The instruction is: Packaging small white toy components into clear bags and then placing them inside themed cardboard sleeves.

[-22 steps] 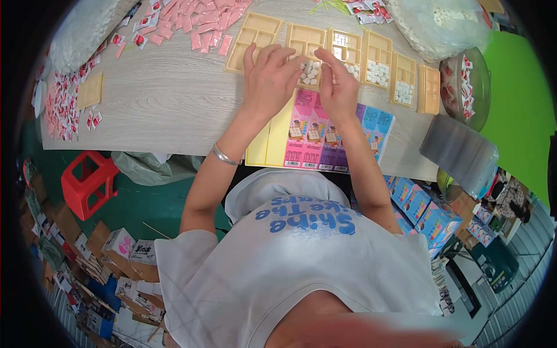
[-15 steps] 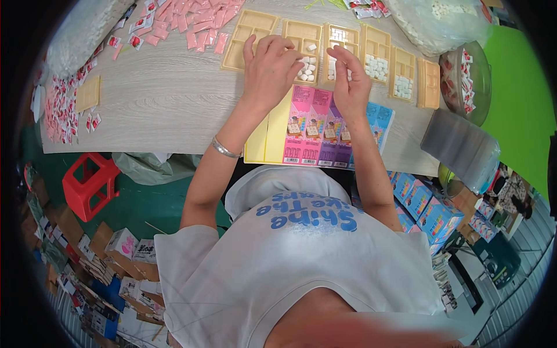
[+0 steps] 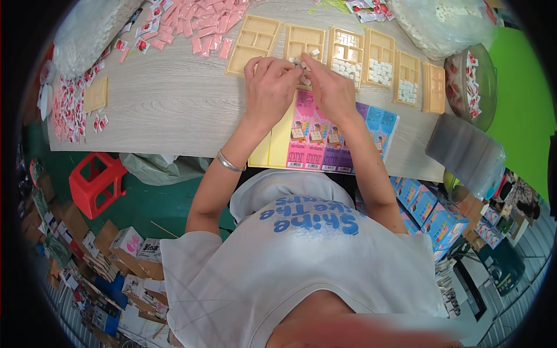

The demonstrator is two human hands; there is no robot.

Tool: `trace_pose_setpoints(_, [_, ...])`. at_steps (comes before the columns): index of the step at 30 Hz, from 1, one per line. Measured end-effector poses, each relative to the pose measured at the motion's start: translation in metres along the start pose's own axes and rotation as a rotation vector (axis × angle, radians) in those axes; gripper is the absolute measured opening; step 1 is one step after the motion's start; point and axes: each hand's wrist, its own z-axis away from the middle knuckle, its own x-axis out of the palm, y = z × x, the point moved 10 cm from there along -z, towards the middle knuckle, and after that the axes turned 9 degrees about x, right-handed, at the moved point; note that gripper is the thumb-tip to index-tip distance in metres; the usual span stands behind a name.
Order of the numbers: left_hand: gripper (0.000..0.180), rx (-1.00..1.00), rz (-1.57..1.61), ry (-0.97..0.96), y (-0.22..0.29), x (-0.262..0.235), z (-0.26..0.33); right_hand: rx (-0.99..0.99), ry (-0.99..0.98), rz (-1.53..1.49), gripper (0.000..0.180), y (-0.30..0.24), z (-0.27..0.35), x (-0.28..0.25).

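Tan tray (image 3: 304, 45) on worktop (image 3: 174, 98), few small white blocks (image 3: 296, 60) inside. I see left hand (image 3: 268, 87), right hand (image 3: 328, 87) pinching blocks there. Next trays (image 3: 380, 61) hold more.

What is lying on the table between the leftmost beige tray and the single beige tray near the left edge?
Head view: only bare table between leftmost tray and single tray.

Small pink sachets (image 3: 200, 20) lie heaped at the far edge of the surface (image 3: 174, 104), with more red-and-white ones (image 3: 69, 107) scattered at its left end. Flat printed cards (image 3: 331, 136), yellow, pink, purple and blue, lie side by side at the near edge. Blue boxes (image 3: 426, 206) are stacked below the surface on the right; small white cartons (image 3: 136, 243) lie on the floor at left.
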Motion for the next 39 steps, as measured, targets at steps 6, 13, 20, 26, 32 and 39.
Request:
trace_pose_setpoints(6, [0.027,0.015,0.006,-0.075,0.007,0.007,0.01,0.032,0.059,0.026,0.042,0.005,0.001,-0.019])
trace_pose_setpoints(13, [0.062,0.018,-0.028,-0.275,0.015,0.017,0.026,0.044,0.002,0.102,0.031,0.008,0.011,-0.023])
trace_pose_setpoints(20, [0.071,0.025,-0.008,-0.312,0.012,0.025,0.035,-0.003,0.031,0.127,0.014,0.002,0.014,-0.013])
trace_pose_setpoints(26, [0.076,0.04,-0.017,-0.333,0.014,0.026,0.038,0.004,0.12,0.045,0.011,0.002,0.011,-0.014])
trace_pose_setpoints(32, [0.075,0.03,-0.016,-0.303,0.011,0.018,0.032,0.023,0.118,-0.049,0.013,0.005,0.007,-0.031])
trace_pose_setpoints(39, [0.067,0.014,0.002,-0.309,0.006,0.021,0.032,0.366,-0.07,-0.47,0.026,0.034,-0.008,-0.007])
